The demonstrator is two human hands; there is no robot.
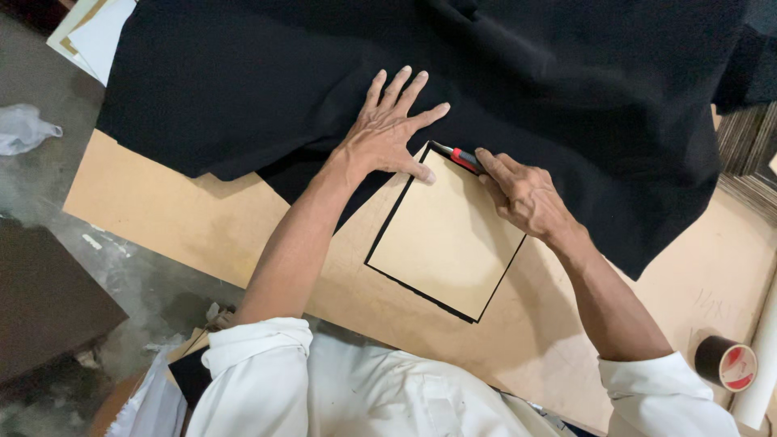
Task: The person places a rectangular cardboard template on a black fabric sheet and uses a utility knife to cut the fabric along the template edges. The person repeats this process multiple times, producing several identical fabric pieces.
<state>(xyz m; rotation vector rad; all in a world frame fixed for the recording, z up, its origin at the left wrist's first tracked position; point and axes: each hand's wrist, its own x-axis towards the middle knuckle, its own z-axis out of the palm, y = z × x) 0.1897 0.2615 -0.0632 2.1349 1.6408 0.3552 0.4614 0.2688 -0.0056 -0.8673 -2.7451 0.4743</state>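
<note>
A large sheet of black fabric (pixel 526 73) lies over a tan board (pixel 162 210). A square tan template (pixel 445 235) rests on the fabric's near corner, with a thin black edge of cloth showing around it. My left hand (pixel 392 129) is spread flat on the fabric, its thumb pressing the template's far corner. My right hand (pixel 522 194) grips a red and black utility knife (pixel 461 157), whose tip sits at that same far corner, beside the thumb.
A roll of dark tape (pixel 726 362) and a white tube (pixel 761 364) lie at the right edge of the board. Stacked cardboard (pixel 749 146) stands at the right. A crumpled plastic bag (pixel 24 129) lies on the grey floor at left. White sheets (pixel 93 32) sit top left.
</note>
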